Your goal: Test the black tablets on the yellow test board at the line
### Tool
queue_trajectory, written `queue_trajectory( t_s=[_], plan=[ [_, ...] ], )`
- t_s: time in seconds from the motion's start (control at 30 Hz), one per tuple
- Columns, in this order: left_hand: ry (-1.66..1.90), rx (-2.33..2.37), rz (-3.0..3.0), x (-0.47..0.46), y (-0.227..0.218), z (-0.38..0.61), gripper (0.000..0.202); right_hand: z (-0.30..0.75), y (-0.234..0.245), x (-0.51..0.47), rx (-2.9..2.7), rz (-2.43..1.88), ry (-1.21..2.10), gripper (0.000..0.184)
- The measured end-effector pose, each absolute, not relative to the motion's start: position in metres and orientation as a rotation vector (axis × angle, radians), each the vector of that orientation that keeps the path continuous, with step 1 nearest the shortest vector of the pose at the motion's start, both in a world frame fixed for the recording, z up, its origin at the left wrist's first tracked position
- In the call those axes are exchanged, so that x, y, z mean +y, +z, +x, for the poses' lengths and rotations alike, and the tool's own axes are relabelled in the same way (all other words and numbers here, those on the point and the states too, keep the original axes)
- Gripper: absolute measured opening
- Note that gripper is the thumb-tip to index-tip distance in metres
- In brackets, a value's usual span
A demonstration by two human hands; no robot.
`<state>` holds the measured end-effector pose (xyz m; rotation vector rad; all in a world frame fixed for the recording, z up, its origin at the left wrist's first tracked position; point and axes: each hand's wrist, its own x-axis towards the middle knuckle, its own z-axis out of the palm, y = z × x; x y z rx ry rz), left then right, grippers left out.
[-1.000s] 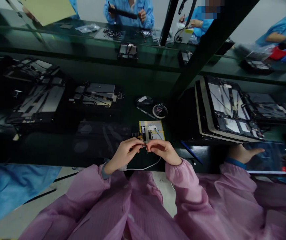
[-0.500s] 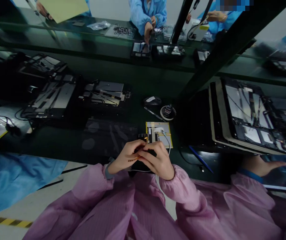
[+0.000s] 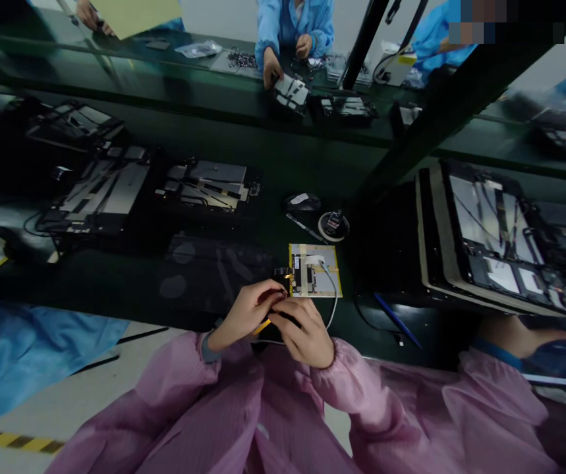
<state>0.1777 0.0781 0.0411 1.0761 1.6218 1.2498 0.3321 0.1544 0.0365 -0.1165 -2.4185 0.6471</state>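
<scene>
My left hand [image 3: 247, 313] and my right hand [image 3: 303, 330] meet at the near edge of the dark green bench, both with curled fingers pinching a small dark part with a thin yellow strip [image 3: 263, 325]. What the part is I cannot make out. Just beyond my fingers lies a small yellow-framed circuit board [image 3: 315, 271] with a white cable [image 3: 333, 289] looping from it toward my hands.
Opened tablet chassis [image 3: 95, 191] lie at the left and middle [image 3: 208, 181]. A large open device [image 3: 490, 230] stands at the right, by a neighbour's hand [image 3: 520, 336]. A tape roll [image 3: 333, 225] and dark mouse-like object [image 3: 302, 201] sit behind the board. Workers in blue sit across.
My hands have drawn back toward me from the yellow board and closed together on the small part. The white cable now runs from the board. The view has shifted slightly.
</scene>
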Motion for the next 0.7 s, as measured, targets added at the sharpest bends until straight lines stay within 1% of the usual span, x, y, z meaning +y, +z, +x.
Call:
queue_trajectory(
  t_s=[0.1, 0.23, 0.33, 0.47, 0.7],
  plan=[
    [1.228, 1.611, 1.088, 0.078, 0.04, 0.178, 0.016, 0.331, 0.033, 0.153, -2.437, -0.075, 0.5, 0.021],
    [1.197, 1.631, 1.09, 0.079, 0.04, 0.177, 0.016, 0.325, 0.035, 0.156, -2.466, 0.085, 0.26, 0.009],
    [1.174, 1.626, 1.053, 0.08, 0.043, 0.174, 0.017, 0.323, 0.038, 0.159, -2.516, 0.173, 0.175, 0.014],
    [1.122, 1.56, 1.024, 0.082, 0.046, 0.168, 0.019, 0.322, 0.041, 0.158, -2.564, 0.21, 0.203, 0.021],
    [1.078, 1.497, 1.024, 0.086, 0.042, 0.163, 0.021, 0.314, 0.039, 0.155, -2.636, 0.248, 0.178, 0.019]
  ],
)
